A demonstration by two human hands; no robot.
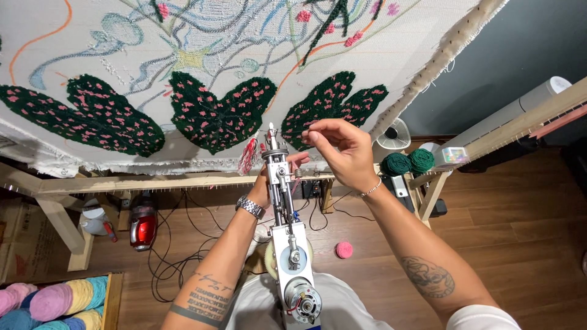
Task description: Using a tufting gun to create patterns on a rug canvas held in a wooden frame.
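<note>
A metal tufting gun [287, 226] points up and away from me, its needle tip just below the stretched white cloth [202, 55]. My left hand [264, 183], with a metal watch on the wrist, grips the gun's front section from behind. My right hand [339, 153] is raised beside the needle, thumb and forefinger pinched on a thin strand of yarn [292, 131] that is barely visible. A tuft of red yarn [249, 156] hangs by the needle. The cloth carries dark green leaf shapes [217, 110] with pink dots.
The wooden frame [122, 182] holds the cloth. Two green yarn balls [408, 162] sit on a shelf at right, with a small white fan [391, 135] behind. A pink yarn ball [344, 249] and cables lie on the wooden floor. Several yarn balls [55, 302] fill a crate at bottom left.
</note>
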